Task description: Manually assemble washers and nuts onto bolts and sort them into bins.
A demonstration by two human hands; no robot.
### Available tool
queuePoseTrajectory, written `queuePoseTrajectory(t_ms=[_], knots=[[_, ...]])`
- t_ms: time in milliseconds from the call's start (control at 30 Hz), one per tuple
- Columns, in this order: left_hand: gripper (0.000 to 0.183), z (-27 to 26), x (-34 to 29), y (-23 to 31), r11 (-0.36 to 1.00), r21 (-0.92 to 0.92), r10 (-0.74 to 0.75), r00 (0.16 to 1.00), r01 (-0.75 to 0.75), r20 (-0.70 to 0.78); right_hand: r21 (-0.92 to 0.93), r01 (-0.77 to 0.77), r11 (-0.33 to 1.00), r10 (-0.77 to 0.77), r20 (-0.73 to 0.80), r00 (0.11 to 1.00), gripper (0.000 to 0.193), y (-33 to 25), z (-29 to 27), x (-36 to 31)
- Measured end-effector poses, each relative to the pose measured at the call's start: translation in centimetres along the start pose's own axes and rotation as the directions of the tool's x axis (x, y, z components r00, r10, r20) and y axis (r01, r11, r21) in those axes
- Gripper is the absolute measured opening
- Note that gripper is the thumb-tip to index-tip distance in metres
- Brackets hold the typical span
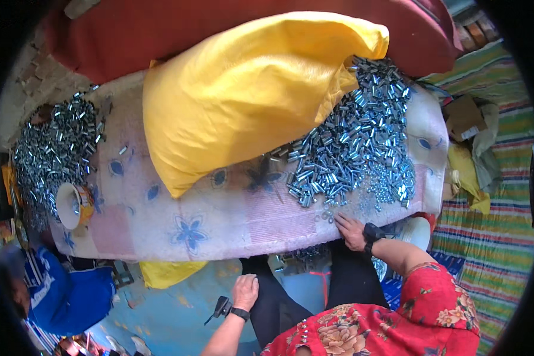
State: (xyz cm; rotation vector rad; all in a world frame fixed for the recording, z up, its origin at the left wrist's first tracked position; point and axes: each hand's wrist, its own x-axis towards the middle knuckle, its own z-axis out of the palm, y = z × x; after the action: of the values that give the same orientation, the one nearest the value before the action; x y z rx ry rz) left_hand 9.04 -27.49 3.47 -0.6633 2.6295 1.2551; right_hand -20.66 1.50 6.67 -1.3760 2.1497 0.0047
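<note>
My right hand [351, 232] lies at the near edge of the cloth-covered table, its fingers stretched out. Its fingertips are beside a few small ring-like washers [326, 217], and nothing shows in its grasp. Just beyond is a large heap of shiny metal sleeves and bolts [344, 151], with tiny loose round pieces [378, 181] at its near right side. My left hand [245, 292] rests low by my left thigh, below the table edge. Its fingers are curled in, and no object shows in them.
A big yellow sack [237, 101] lies across the table's middle, its mouth toward the heap. Another pile of metal sleeves [56, 139] is at the left with a white-lined tub [72, 206]. Someone in a blue top [71, 293] sits at the lower left. Striped matting [486, 255] covers the floor right.
</note>
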Motion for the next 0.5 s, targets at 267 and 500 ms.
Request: queuePoseTrajectory(t_ms=[267, 500], knots=[[0.027, -20.0, 16.1, 7.6, 0.964, 0.073, 0.255, 0.805, -0.257, -0.536, 0.095, -0.160, 0.982, 0.158, 0.034, 0.987, 0.063, -1.1, -1.0, 1.1], [0.085, -26.9, 32.4, 24.6, 0.549, 0.604, 0.834, 0.335, -0.577, -0.438, 0.155, -0.419, 0.895, 0.382, 0.222, 0.897, 0.034, -3.1, -2.8, 4.8]])
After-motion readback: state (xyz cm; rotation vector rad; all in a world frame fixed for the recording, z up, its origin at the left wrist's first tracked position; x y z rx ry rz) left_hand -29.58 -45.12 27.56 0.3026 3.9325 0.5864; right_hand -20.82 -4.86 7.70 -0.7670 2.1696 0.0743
